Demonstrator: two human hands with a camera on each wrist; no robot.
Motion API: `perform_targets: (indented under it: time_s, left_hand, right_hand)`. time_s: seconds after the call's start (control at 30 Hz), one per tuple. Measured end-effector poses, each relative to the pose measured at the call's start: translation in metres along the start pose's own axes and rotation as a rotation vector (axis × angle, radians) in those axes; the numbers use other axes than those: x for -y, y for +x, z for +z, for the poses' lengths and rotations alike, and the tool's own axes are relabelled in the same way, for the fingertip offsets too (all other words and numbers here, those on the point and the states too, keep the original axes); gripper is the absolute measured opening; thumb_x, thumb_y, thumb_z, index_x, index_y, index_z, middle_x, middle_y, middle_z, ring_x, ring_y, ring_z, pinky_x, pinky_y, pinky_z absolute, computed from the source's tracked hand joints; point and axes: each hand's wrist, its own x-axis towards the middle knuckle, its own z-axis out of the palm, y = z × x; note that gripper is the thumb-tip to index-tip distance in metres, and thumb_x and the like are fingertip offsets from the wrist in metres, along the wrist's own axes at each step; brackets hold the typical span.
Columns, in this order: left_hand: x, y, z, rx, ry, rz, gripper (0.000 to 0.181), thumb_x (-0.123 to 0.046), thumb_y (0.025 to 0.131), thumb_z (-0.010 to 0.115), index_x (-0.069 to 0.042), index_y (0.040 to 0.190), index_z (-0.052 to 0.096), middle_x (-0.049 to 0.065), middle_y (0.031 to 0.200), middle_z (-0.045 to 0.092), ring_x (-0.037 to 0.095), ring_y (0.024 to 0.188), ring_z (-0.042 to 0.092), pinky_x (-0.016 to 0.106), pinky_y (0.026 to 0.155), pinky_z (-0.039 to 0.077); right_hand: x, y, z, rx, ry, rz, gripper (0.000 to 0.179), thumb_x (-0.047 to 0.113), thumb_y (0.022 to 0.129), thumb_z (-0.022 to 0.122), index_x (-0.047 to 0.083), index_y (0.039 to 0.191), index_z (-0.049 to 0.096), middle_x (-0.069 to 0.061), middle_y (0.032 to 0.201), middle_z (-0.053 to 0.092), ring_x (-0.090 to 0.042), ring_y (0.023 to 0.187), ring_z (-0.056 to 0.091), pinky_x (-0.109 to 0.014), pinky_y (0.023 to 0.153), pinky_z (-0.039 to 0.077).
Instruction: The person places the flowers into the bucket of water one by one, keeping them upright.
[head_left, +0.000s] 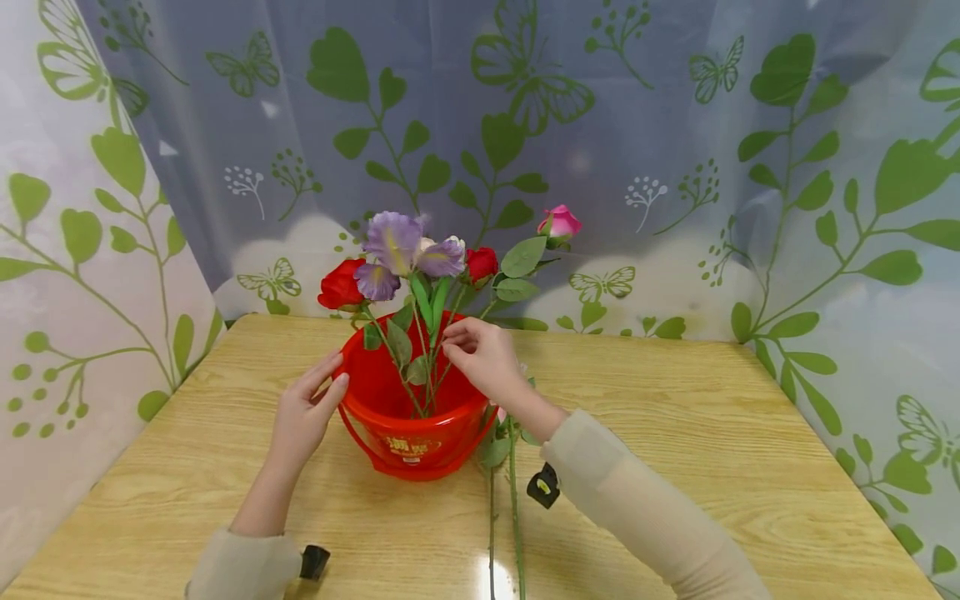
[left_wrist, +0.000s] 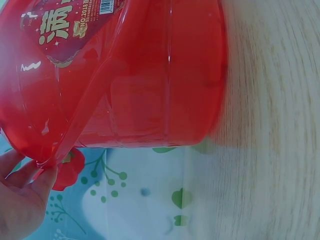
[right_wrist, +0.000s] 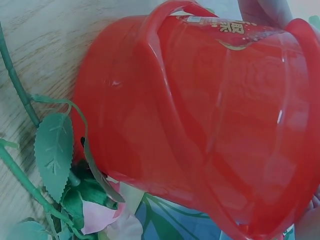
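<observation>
A red plastic bucket [head_left: 412,450] stands upright on the table. My left hand [head_left: 303,404] holds its left rim, thumb and fingers on either side of the edge by the handle joint in the left wrist view. Over the bucket's right side, my right hand [head_left: 483,358] pinches a thin stem among the flowers; which flower it belongs to I cannot tell. Inside lean a purple iris [head_left: 395,242], a red rose [head_left: 341,285], a second red rose [head_left: 482,265], a pink rose [head_left: 560,223] and a partly hidden whitish bloom.
Flowers with long green stems [head_left: 515,508] lie on the wooden table [head_left: 660,417], right of the bucket. A pink-and-white bloom [right_wrist: 102,216] lies against its side. A leaf-patterned curtain [head_left: 630,150] hangs behind the table.
</observation>
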Motion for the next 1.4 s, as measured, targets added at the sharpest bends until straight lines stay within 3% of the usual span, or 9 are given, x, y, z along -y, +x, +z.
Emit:
perform_targets:
  time_s: [0.23,0.5,1.03,1.4]
  left_hand:
    - [0.000,0.000,0.000,0.006,0.006,-0.008,0.037,-0.012,0.088,0.056,0.007,0.119,0.052,0.015,0.127,0.047,0.025,0.116,0.043,0.013,0.083,0.040]
    - [-0.002,-0.001,0.000,0.006,-0.025,-0.018,0.036,-0.008,0.088,0.055,0.006,0.120,0.051,0.016,0.127,0.046,0.025,0.117,0.042,0.013,0.083,0.040]
    - [-0.003,-0.001,-0.001,0.018,-0.013,-0.029,0.037,-0.012,0.088,0.055,0.005,0.121,0.051,0.014,0.128,0.046,0.025,0.118,0.041,0.015,0.085,0.040]
    - [-0.001,-0.001,0.000,0.015,-0.014,-0.025,0.038,-0.012,0.088,0.055,0.005,0.121,0.050,0.013,0.128,0.046,0.024,0.117,0.041,0.013,0.083,0.040]
  right_hand:
    - [0.000,-0.001,-0.007,-0.054,0.026,-0.024,0.012,0.004,0.081,0.063,-0.001,0.092,0.064,-0.007,0.083,0.065,-0.017,0.074,0.061,-0.024,0.063,0.051]
    - [0.001,-0.009,-0.019,-0.054,0.080,-0.014,0.011,0.002,0.079,0.064,0.001,0.090,0.064,-0.008,0.084,0.065,-0.017,0.075,0.061,-0.026,0.064,0.051]
    - [-0.008,-0.046,-0.042,-0.006,0.164,0.043,0.019,0.000,0.079,0.064,-0.007,0.096,0.062,-0.014,0.087,0.065,-0.020,0.076,0.062,-0.027,0.066,0.052]
    - [-0.021,-0.065,-0.048,-0.019,0.167,0.054,0.015,-0.002,0.077,0.065,-0.005,0.092,0.063,-0.016,0.085,0.064,-0.019,0.073,0.061,-0.023,0.059,0.050]
